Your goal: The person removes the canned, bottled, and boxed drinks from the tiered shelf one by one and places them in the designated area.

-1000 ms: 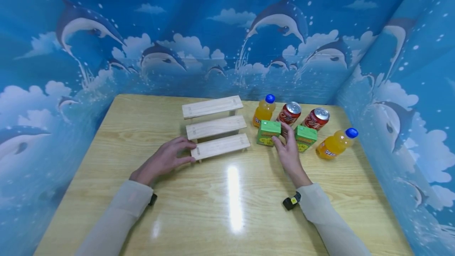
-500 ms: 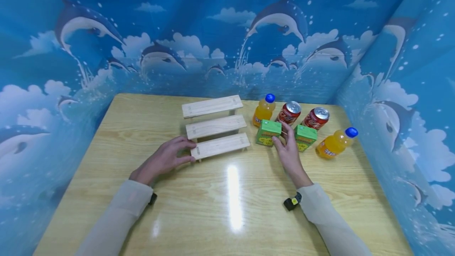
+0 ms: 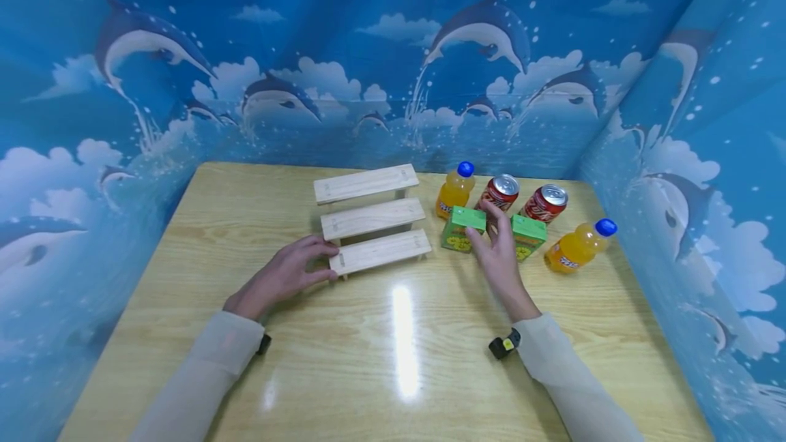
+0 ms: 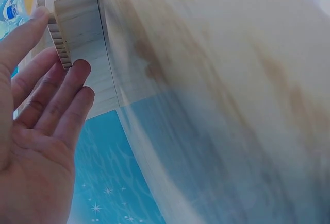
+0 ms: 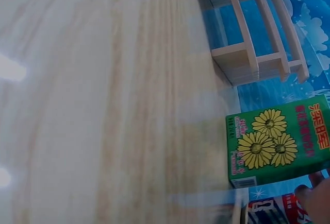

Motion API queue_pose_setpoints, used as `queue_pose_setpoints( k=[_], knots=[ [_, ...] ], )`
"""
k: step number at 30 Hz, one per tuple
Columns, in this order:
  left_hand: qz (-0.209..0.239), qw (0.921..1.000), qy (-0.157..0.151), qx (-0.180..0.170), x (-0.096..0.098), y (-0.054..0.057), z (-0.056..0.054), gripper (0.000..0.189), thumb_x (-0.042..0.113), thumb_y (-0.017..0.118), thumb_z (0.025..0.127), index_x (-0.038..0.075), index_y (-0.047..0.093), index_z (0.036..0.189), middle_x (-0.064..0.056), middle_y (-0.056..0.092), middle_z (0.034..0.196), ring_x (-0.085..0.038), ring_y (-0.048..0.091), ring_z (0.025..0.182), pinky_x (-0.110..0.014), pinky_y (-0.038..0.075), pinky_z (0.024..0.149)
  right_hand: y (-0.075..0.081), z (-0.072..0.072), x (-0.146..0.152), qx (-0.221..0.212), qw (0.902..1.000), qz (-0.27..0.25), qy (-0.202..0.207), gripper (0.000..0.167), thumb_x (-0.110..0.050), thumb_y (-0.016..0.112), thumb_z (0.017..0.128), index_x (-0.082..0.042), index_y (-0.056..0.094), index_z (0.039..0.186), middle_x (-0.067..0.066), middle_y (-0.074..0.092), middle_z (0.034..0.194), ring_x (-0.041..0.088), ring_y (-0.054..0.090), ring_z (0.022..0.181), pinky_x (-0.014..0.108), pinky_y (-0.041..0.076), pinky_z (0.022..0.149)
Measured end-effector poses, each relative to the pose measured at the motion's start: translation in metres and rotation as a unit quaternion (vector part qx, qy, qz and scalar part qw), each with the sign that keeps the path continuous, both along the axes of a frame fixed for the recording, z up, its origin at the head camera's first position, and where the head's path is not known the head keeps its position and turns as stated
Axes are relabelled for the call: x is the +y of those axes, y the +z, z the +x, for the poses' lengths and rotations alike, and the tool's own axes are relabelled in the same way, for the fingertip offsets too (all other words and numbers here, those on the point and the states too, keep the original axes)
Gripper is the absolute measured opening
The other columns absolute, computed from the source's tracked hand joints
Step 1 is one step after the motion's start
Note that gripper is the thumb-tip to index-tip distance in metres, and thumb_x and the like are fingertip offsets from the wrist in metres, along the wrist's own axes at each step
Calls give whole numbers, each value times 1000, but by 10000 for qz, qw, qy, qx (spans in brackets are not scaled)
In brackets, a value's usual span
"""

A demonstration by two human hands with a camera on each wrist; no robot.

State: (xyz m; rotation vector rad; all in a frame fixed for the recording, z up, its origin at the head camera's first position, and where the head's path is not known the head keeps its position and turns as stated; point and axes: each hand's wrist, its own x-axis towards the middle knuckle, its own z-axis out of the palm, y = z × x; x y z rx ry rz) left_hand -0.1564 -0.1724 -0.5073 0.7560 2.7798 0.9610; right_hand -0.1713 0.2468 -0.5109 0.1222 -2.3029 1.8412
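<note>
In the head view, my left hand (image 3: pixel 285 277) holds the left end of a three-step wooden rack (image 3: pixel 381 251), thumb at the front edge of the lowest plank and fingers behind it. The left wrist view shows that thumb against the plank end (image 4: pixel 60 44). My right hand (image 3: pixel 500 261) has its thumb and fingers at the right side of a green drink carton (image 3: pixel 457 230) printed with yellow flowers. In the right wrist view, only fingertips show at the edge of this carton (image 5: pixel 278 141). A second green carton (image 3: pixel 529 232) stands just right of the hand.
Behind the cartons are an orange drink bottle (image 3: pixel 454 195) with a blue cap and two red soda cans, one (image 3: pixel 500 189) left of the other (image 3: pixel 545 203). Another orange bottle (image 3: pixel 574 251) stands at the right. Dolphin-print curtains (image 3: pixel 381 53) enclose the wooden table (image 3: pixel 344 353).
The right thumb and index finger have shifted slightly up and away along the carton, which has moved a little to the left. The left hand and rack have stayed in place.
</note>
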Motion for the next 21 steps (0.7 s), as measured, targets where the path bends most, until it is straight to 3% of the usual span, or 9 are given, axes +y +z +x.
queue_pose_setpoints(
  k=[6,14,21],
  knots=[
    [18,9999,-74,125,0,-1,-1,49,26,84,98,6,72,140,-12,70,136,-34,69,125,-56,60,106,10,-3,-1,232,9996,177,60,59,-16,65,111,-4,39,164,13,41,168,29,35,160,47,22,140],
    [12,10000,-23,86,-4,-2,-1,40,28,76,105,10,73,140,-12,69,140,-35,68,127,-59,59,107,29,-5,-2,514,9983,197,184,51,-10,59,113,-1,43,160,17,43,165,39,39,157,55,28,137],
    [80,9992,170,-350,-9,9,-4,36,32,69,110,15,72,141,-11,69,145,-39,61,140,-64,51,117,48,-13,3,561,9984,49,-7,50,-13,56,115,1,41,161,18,46,165,34,41,158,50,31,136]
  ],
)
